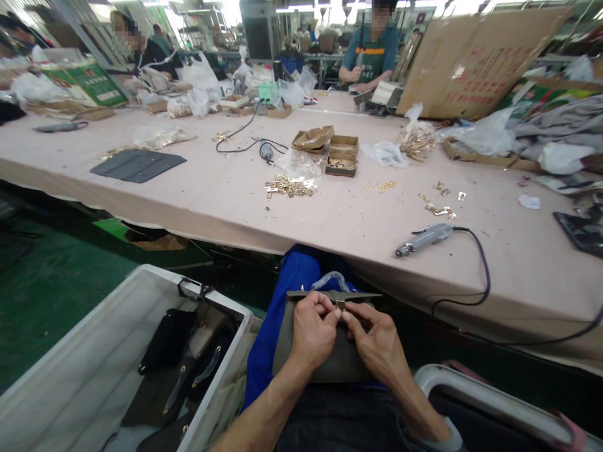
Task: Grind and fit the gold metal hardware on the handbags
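A dark olive handbag (301, 363) lies across my lap, its plastic-wrapped handle (333, 276) toward the table. At the front edge of its flap sits a small gold-coloured metal clasp (340, 304). My left hand (315, 329) is closed, thumb and forefinger pinched at the clasp from the left. From the other side my right hand (374, 333) pinches at the same clasp, its fingertips almost meeting the left ones. The fingers partly cover the clasp, so its details are hidden.
A grey electric screwdriver (426, 238) with a black cord lies near the table's (226, 207) front edge. Gold metal pieces (289, 186) lie beyond, beside a small cardboard box (342, 164). At my left stands a white bin (70, 351) with several bags. A person (370, 56) sits opposite.
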Tool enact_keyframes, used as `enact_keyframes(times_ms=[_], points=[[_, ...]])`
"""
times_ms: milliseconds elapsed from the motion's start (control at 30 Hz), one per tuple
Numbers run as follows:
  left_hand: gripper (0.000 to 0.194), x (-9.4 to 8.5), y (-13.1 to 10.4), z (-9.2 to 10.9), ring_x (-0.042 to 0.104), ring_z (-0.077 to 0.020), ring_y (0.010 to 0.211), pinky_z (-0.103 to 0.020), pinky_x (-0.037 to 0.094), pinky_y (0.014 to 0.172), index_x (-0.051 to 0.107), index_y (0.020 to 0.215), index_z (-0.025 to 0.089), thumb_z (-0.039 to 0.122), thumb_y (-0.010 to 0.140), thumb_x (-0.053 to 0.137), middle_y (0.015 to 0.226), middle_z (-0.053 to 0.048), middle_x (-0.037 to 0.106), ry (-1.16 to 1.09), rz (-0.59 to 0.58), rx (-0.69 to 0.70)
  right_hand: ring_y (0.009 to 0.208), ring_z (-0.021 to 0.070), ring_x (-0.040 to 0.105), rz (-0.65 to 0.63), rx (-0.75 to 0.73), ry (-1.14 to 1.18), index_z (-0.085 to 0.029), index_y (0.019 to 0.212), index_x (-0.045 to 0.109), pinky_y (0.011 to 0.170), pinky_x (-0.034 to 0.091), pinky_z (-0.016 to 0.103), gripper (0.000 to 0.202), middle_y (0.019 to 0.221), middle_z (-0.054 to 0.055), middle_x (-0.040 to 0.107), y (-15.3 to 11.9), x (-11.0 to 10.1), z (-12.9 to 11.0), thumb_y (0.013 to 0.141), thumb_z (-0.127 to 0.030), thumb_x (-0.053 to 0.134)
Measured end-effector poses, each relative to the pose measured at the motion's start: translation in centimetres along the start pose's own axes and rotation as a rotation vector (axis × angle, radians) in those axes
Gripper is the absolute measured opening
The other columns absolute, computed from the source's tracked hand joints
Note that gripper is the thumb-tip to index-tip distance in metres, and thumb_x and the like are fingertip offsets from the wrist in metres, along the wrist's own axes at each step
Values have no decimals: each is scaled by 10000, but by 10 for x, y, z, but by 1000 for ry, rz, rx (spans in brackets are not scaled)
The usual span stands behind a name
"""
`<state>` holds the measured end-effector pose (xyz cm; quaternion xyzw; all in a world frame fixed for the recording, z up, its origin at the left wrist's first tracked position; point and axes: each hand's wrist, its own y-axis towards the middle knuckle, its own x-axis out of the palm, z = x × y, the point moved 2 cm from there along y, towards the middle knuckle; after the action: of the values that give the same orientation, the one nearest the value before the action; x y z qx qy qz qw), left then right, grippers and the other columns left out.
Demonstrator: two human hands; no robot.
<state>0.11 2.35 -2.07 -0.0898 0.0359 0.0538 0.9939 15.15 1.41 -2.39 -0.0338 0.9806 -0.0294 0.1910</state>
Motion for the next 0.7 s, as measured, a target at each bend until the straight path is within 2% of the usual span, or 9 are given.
enact_keyframes(times_ms=[100,200,367,433,533,600,700], points=[[107,2,0,1,673,-179,617,-221,449,563,595,770,172,144,765,699,689,-47,723,8,-2,0,792,200,639,12,-30,13,-209,1142,741,715,500,312,291,939,58,690,-2,3,1,948,-393,628],[93,2,0,0,681,-183,613,-223,471,560,627,775,157,144,749,715,685,-59,727,10,5,-21,758,184,613,4,-49,37,-202,1122,734,684,488,298,278,864,39,647,-3,4,4,950,-395,631],[142,3,1,-2,682,-203,577,-260,542,517,691,785,113,242,749,739,694,-104,736,-80,3,-188,751,172,597,-1,-51,85,-206,1141,720,653,474,278,291,860,28,624,-5,6,9,959,-417,634],[257,4,1,0,666,-203,557,-233,490,428,724,768,92,349,775,741,685,-122,728,-98,33,-235,741,168,587,11,-65,83,-209,1138,719,646,466,274,284,855,26,619,-6,6,10,959,-414,636],[423,8,1,4,617,-176,512,-179,303,337,749,694,83,499,773,751,623,-117,689,-147,53,-275,724,163,569,25,-101,73,-209,1116,722,640,456,271,256,846,25,615,-8,5,8,961,-393,633],[455,11,3,6,554,-136,465,-178,231,345,745,631,87,531,723,789,577,-97,658,-203,44,-296,726,162,567,25,-119,70,-210,1104,725,643,453,271,238,852,28,619,-9,5,6,966,-377,627],[415,13,6,5,495,-103,446,-187,240,382,727,561,98,486,619,861,540,-76,630,-280,48,-309,718,157,564,26,-126,69,-214,1095,727,641,447,268,225,837,23,618,-11,3,3,963,-371,635]])
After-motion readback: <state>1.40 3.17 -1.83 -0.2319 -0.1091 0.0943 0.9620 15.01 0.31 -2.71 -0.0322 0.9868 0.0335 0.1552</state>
